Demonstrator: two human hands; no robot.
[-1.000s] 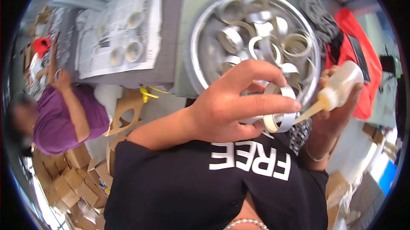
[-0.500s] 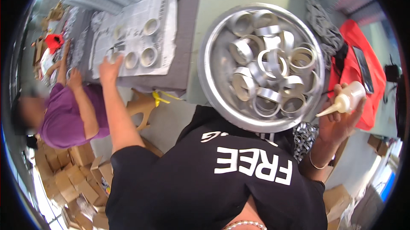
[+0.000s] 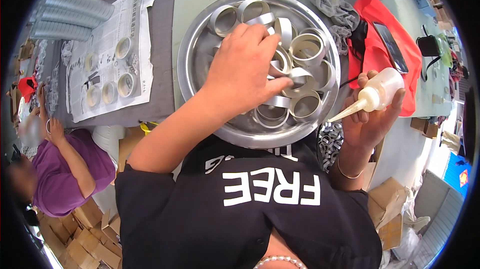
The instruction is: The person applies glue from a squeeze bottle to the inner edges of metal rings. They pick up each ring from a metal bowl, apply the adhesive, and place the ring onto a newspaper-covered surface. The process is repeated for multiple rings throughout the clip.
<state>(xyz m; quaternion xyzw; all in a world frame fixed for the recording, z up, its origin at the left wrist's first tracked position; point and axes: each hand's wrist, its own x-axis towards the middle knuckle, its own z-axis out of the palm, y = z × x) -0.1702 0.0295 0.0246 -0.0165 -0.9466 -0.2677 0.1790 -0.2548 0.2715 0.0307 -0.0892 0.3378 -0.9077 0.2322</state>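
Observation:
My left hand (image 3: pixel 242 66) is over a round metal tray (image 3: pixel 186 71) heaped with silvery metal rings (image 3: pixel 307 49). Its thumb stands apart from the curled fingers, with rings around and below them; the fingertips are partly hidden, and no ring is visibly gripped. To the right of the tray, my right hand (image 3: pixel 369 128) holds a translucent squeeze bottle (image 3: pixel 384 89). The bottle's long, pale tapered nozzle (image 3: pixel 348 110) points left and down toward the tray's rim. Several more rings (image 3: pixel 125 84) stand on a newspaper sheet (image 3: pixel 107 106) at the left.
Stacked metal rings (image 3: pixel 70 11) rise at the far left. A red bag (image 3: pixel 365 11) with a dark phone (image 3: pixel 391 44) lies right of the tray, near a grey cloth (image 3: pixel 332 4). At far left sits a person in purple (image 3: pixel 70 169). Cardboard boxes (image 3: pixel 92 249) fill the floor.
My left hand has moved from the rings on the newspaper rightward to over the tray. The bottle stays in my right hand. The whole view has shifted.

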